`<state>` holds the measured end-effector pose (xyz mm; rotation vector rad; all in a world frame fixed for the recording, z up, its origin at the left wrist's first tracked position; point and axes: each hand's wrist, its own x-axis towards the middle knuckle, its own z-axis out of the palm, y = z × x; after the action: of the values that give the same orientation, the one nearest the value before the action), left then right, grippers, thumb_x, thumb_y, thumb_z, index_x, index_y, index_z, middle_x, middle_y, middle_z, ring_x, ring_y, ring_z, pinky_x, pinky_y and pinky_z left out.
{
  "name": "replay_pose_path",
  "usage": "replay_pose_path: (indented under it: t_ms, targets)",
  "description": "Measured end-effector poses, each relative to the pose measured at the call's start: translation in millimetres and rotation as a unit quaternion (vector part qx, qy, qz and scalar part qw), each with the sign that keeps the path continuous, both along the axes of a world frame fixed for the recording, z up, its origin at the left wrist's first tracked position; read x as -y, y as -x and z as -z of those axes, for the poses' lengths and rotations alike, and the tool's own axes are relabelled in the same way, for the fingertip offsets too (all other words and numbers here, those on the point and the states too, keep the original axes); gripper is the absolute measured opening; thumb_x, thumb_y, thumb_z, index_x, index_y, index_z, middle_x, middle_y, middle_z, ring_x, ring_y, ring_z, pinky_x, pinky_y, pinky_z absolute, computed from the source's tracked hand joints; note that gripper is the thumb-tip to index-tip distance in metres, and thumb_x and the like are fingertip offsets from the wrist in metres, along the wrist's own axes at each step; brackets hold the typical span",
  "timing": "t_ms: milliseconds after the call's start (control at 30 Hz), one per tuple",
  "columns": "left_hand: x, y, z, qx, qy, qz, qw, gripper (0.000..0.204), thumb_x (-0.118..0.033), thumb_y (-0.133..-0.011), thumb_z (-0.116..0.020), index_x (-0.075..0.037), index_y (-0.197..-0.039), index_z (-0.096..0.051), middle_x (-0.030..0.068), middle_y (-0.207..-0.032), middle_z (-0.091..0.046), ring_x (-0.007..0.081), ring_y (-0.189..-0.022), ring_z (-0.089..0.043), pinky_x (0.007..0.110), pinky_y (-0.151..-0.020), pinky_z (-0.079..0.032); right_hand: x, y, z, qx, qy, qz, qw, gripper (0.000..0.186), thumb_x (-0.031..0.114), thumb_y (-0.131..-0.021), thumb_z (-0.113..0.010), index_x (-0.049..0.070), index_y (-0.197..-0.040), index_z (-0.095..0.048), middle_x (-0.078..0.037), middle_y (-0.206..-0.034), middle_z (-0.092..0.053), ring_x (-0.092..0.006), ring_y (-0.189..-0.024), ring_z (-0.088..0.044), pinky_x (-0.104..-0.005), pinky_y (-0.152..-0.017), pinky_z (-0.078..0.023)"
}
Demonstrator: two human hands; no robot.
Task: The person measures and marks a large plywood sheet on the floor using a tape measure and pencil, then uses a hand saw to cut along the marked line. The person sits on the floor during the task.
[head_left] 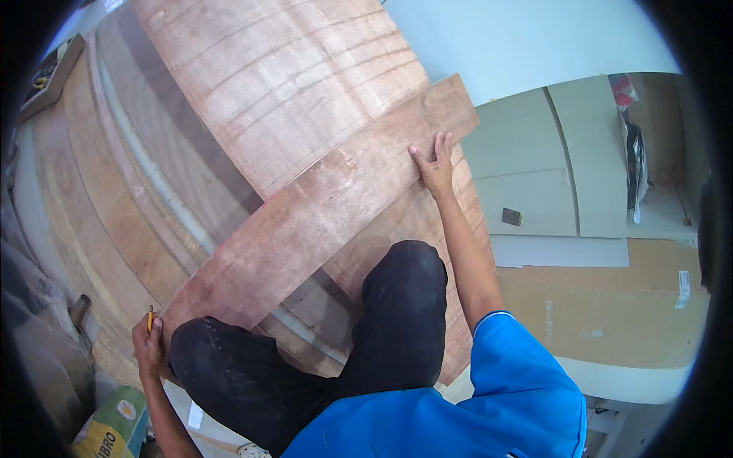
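A long reddish plywood strip [305,217] lies slantwise across a larger plywood sheet [290,84] that has several darker lines across its face. My right hand [437,172] rests on the strip near its far right end, fingers spread and pressing on the wood. At the strip's near left end, my left hand [146,347] is closed with a yellow pencil [150,317] upright in its fingers. That hand is also at the strip's corner; whether it grips the wood is partly hidden. My knees are bent, one of them against the strip's lower edge.
Several wooden boards [114,206] lie under the sheet at left. A wooden box of small items [53,80] sits at far left. Grey-green panels [527,183] with a small dark block [511,217], a cardboard sheet [611,305] and an open cabinet [660,130] are at right. A printed sack [114,424] stands lower left.
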<state>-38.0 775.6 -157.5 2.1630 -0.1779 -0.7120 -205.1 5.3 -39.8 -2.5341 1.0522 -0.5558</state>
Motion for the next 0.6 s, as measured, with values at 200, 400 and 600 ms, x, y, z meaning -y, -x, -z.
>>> replay_pose_path:
  t_ms: [200,400,600]
  targets:
    - [8.1,1.0,-8.0,-0.015,0.030,0.006,0.999,0.039,-0.035,-0.101,-0.064,0.004,-0.098,-0.065,0.0058,-0.073,-0.053,0.0168,-0.071,-0.049,0.035,-0.068,-0.044,1.1,0.2,0.3,-0.018,0.008,-0.005,1.000,0.108,0.055,-0.086,-0.080,-0.010,-0.158,-0.032,-0.031,-0.171,-0.012,-0.0420,-0.159,-0.015,-0.0448,-0.129,-0.018]
    - [16.2,-1.4,-26.7,0.009,-0.011,0.024,1.000,0.040,-0.035,-0.101,-0.061,0.004,-0.098,-0.064,0.0104,-0.073,-0.052,0.0194,-0.072,-0.049,0.038,-0.070,-0.045,2.4,0.4,3.5,0.008,-0.004,-0.012,1.000,0.109,0.055,-0.087,-0.079,-0.010,-0.159,-0.030,-0.031,-0.171,-0.011,-0.0419,-0.160,-0.013,-0.0454,-0.129,-0.017]
    - [11.9,4.4,-25.8,-0.004,-0.035,0.018,0.999,0.040,-0.036,-0.101,-0.060,0.004,-0.098,-0.064,0.0133,-0.073,-0.053,0.0220,-0.071,-0.050,0.041,-0.070,-0.045,9.0,-5.5,4.4,-0.046,0.015,-0.014,0.999,0.104,0.053,-0.091,-0.076,-0.008,-0.160,-0.028,-0.029,-0.172,-0.008,-0.0378,-0.161,-0.011,-0.0427,-0.129,-0.015]
